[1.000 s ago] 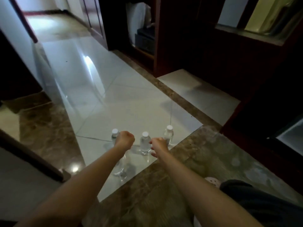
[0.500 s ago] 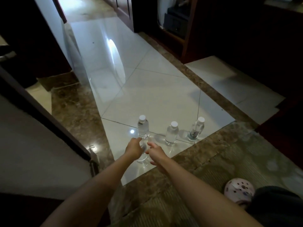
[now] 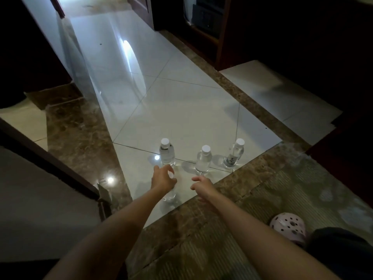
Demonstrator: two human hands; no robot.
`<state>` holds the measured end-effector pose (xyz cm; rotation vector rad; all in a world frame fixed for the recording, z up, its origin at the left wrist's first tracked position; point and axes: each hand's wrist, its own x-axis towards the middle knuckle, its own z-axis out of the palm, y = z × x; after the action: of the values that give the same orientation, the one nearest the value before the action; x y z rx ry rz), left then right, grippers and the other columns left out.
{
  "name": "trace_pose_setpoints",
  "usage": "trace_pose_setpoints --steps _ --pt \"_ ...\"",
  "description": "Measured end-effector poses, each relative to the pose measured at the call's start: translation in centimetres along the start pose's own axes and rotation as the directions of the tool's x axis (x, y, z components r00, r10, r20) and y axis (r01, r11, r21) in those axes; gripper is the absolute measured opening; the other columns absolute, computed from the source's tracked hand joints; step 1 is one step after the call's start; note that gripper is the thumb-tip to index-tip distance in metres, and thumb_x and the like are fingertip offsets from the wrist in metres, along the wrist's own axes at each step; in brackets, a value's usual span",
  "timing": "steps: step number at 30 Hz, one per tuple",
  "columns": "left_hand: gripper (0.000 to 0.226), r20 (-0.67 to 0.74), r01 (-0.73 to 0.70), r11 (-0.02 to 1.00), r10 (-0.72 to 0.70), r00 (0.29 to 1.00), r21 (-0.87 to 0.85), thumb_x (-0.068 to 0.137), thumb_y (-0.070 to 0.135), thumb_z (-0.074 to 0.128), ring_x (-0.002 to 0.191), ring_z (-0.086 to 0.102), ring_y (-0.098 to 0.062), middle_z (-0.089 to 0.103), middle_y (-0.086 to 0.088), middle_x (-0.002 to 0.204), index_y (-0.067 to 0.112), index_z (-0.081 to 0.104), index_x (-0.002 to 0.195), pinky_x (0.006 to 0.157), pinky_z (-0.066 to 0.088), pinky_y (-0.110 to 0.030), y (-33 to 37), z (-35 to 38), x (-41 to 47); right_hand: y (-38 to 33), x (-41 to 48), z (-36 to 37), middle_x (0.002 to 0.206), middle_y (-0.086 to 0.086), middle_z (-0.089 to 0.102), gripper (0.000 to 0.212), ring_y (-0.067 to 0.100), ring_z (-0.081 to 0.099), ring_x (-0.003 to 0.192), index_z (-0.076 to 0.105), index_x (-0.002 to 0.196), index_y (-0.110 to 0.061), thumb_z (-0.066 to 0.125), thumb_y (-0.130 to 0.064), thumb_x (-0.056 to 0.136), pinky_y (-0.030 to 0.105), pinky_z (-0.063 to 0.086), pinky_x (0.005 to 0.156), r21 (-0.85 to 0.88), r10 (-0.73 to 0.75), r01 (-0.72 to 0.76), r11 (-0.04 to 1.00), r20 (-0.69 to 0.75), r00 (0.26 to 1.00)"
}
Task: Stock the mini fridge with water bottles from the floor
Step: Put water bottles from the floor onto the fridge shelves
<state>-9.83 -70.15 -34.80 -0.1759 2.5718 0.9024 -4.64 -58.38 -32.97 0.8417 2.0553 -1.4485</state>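
Observation:
Three clear water bottles with white caps stand in a row on the white floor tile: a left bottle (image 3: 166,153), a middle bottle (image 3: 203,160) and a right bottle (image 3: 234,155). A fourth bottle (image 3: 170,195) stands nearer to me. My left hand (image 3: 162,178) is curled over its top, and the white cap shows between the fingers. My right hand (image 3: 201,187) hovers just to the right of it, fingers loosely curled and holding nothing. It is just in front of the middle bottle. No mini fridge is in view.
A brown marble border (image 3: 84,138) frames the white tiles, with patterned carpet (image 3: 262,199) under my arms. A pink perforated clog (image 3: 287,225) is at the lower right. Dark wooden cabinets (image 3: 220,37) stand at the back right, and a dark door frame (image 3: 50,164) is on the left.
The view has swung down and to the left, and the cabinets have slid out at the right. My left hand stays on the near bottle's top. My right hand has drawn slightly away from it.

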Motion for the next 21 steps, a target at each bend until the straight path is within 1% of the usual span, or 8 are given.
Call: trace_pose_setpoints --steps 3,6,8,12,14,17,19,21 --pt "0.021 0.028 -0.042 0.996 0.044 0.999 -0.082 0.076 0.008 0.070 0.100 0.058 -0.028 0.054 -0.012 0.117 0.010 0.064 0.096 0.084 0.050 -0.033 2.3 -0.2 -0.5 0.9 -0.1 -2.4 0.127 0.014 0.051 0.044 0.018 0.045 0.097 0.046 0.134 -0.008 0.046 0.000 0.090 0.027 0.045 0.075 0.018 0.012 -0.011 1.000 -0.040 0.999" --pt "0.018 0.074 -0.143 0.980 0.154 0.985 -0.138 0.071 0.007 0.072 0.100 0.058 -0.025 0.062 -0.012 0.111 0.015 0.067 0.086 0.078 0.049 -0.030 5.9 -1.2 -1.6 1.3 -0.8 -4.9 0.131 0.014 0.053 0.044 0.021 0.048 0.102 0.050 0.130 -0.007 0.048 0.004 0.088 0.032 0.045 0.086 0.032 0.006 -0.004 0.999 -0.077 0.997" --pt "0.017 0.112 -0.265 0.953 0.281 0.953 -0.145 0.070 0.011 0.074 0.102 0.057 -0.024 0.062 -0.009 0.111 0.022 0.066 0.081 0.077 0.049 -0.027 8.7 -1.9 -2.5 1.0 -1.7 -6.6 0.130 0.014 0.053 0.047 0.022 0.049 0.104 0.049 0.132 -0.007 0.051 0.004 0.086 0.032 0.045 0.084 0.033 -0.010 0.013 0.999 -0.076 0.997" --pt "0.012 0.133 -0.511 0.849 0.527 0.839 -0.138 0.074 0.014 0.069 0.101 0.057 -0.024 0.063 -0.008 0.103 0.024 0.066 0.079 0.075 0.043 -0.024 15.7 -3.1 -5.3 0.0 -3.4 -11.2 0.128 0.013 0.054 0.054 0.023 0.053 0.100 0.045 0.132 -0.007 0.061 0.004 0.082 0.027 0.048 0.071 0.049 -0.138 0.143 0.988 -0.105 0.985" --pt "0.012 0.148 -0.606 0.781 0.624 0.767 -0.152 0.074 0.011 0.068 0.093 0.055 -0.017 0.059 -0.002 0.090 0.019 0.069 0.084 0.073 0.043 -0.021 19.6 -3.8 -7.2 -0.7 -4.4 -14.3 0.122 0.008 0.057 0.050 0.021 0.057 0.096 0.048 0.124 -0.008 0.068 0.000 0.078 0.027 0.052 0.077 0.035 -0.223 0.232 0.972 -0.177 0.959" --pt "0.014 0.171 -0.680 0.707 0.707 0.686 -0.195 0.075 0.008 0.066 0.087 0.048 -0.012 0.053 0.003 0.084 0.018 0.068 0.084 0.070 0.043 -0.018 25.1 -3.9 -10.0 -1.2 -6.5 -19.3 0.125 0.011 0.056 0.061 0.028 0.054 0.113 0.049 0.125 -0.007 0.073 0.001 0.070 0.038 0.050 0.092 0.032 -0.283 0.312 0.950 -0.336 0.898" --pt "0.015 0.187 -0.720 0.655 0.755 0.628 -0.228 0.073 0.007 0.066 0.088 0.051 -0.014 0.057 0.004 0.082 0.020 0.068 0.079 0.064 0.043 -0.013 28.8 -3.1 -11.5 -1.2 -8.3 -22.7 0.114 0.009 0.057 0.058 0.027 0.054 0.108 0.051 0.121 -0.006 0.071 0.004 0.068 0.036 0.050 0.084 0.025 -0.331 0.372 0.928 -0.405 0.852" --pt "0.021 0.204 -0.745 0.621 0.784 0.587 -0.242 0.071 0.008 0.066 0.091 0.054 -0.018 0.059 -0.001 0.089 0.028 0.064 0.068 0.063 0.042 -0.017 32.7 -1.8 -12.9 -0.6 -10.1 -26.3 0.107 0.005 0.056 0.066 0.022 0.054 0.102 0.051 0.121 -0.006 0.076 -0.002 0.060 0.025 0.046 0.073 0.054 -0.379 0.446 0.893 -0.441 0.813"
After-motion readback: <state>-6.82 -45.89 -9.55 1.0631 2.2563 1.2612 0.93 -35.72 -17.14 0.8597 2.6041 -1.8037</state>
